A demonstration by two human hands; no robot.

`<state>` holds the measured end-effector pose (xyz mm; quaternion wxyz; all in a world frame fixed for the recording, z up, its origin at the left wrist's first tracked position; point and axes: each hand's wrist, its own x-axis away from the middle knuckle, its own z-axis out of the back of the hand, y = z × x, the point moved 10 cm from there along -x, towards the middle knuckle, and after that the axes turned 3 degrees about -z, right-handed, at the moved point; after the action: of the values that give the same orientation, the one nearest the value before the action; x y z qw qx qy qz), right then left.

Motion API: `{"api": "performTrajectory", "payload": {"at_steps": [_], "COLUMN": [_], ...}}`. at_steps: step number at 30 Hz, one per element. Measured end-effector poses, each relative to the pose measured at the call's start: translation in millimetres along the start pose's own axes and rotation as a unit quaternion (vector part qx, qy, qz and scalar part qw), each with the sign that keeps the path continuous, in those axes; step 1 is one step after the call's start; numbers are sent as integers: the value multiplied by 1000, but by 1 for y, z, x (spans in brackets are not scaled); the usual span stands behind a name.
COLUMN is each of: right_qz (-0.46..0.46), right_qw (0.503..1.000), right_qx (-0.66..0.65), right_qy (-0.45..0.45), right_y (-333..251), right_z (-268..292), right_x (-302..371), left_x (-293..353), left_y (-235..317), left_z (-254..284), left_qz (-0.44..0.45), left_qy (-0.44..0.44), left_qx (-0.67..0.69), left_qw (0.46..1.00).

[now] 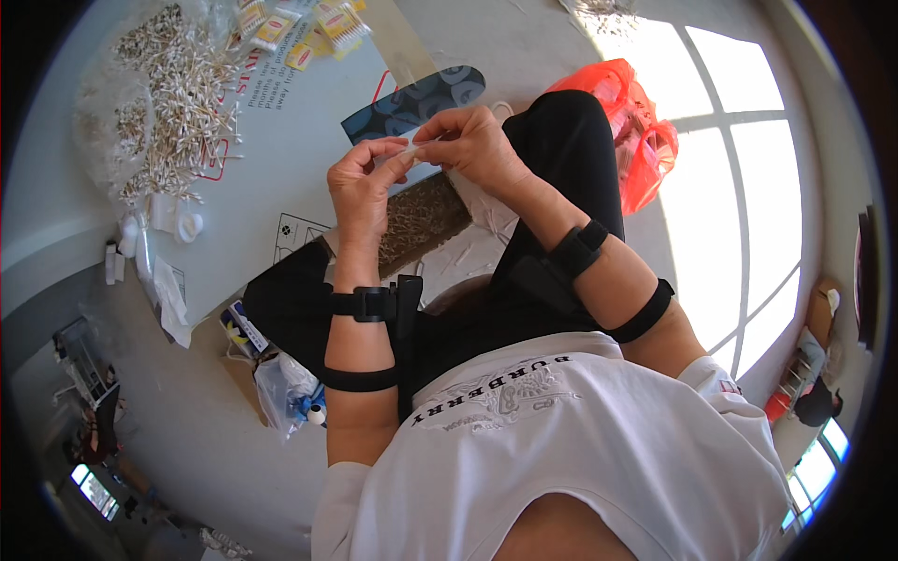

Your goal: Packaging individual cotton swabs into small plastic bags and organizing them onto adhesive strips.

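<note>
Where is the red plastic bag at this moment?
In the head view, the red plastic bag lies on the floor at upper right, beside the person's black-clothed knee.

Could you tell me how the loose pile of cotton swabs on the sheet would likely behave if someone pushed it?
The swabs look thin and light, so they would probably scatter. Their round sticks seem apt to roll across the smooth sheet. Strays already lie at the pile's edge.

small pale item (414, 145) (pinched) mostly hidden
</note>
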<state>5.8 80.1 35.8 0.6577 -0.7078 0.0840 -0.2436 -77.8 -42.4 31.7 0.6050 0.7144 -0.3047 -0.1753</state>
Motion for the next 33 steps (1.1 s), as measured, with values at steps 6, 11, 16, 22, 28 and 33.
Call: {"api": "performTrajectory", "payload": {"at_steps": [6,11,16,22,28,33], "right_qz": [-16,-27,-19,-13,-6,-9], "right_qw": [999,998,997,998,998,998], "right_qx": [-28,-43,-63,-63,-62,-53], "right_qy": [-30,-29,-29,-25,-23,-15], "right_y": [4,5,1,0,-1,0], "right_z": [-2,-2,-2,-2,-1,-2], "right_x": [-2,-1,1,1,2,3], "left_x": [-1,-1,0,0,0,1], "left_y": [-1,-3,-2,0,1,-1], "left_z": [1,6,6,6,6,7], "left_qz": [4,8,12,8,5,9], "left_qy": [-7,-7,-6,-14,-15,-14], "left_qx": [8,19,26,24,24,29], "left_qw": [1000,1000,1000,1000,1000,999]}}
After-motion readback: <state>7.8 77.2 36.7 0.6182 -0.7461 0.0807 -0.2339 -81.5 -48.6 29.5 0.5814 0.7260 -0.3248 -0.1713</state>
